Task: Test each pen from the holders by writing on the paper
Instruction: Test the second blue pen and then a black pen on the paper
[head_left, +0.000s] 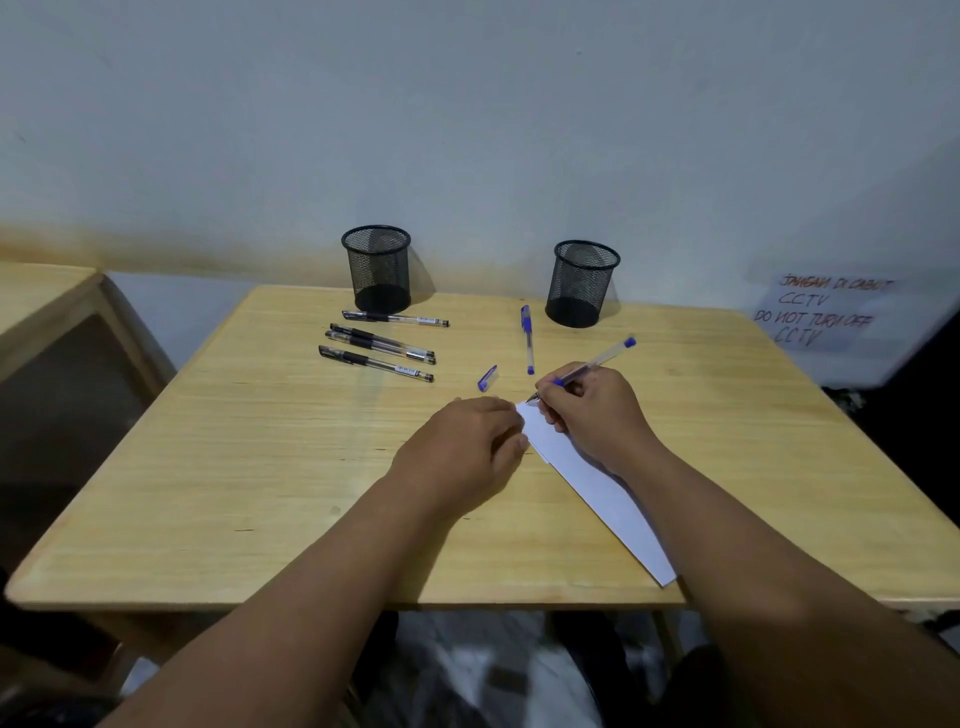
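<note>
Your right hand (587, 410) pinches an uncapped blue pen (597, 361), tip at the paper's (597, 483) far corner; your left hand (467, 447) presses that paper flat near the table's (208, 467) middle. Both holders (376, 267) at the far edge look empty; five pens (382, 343) lie capped nearby, so you seem near the end.
</note>
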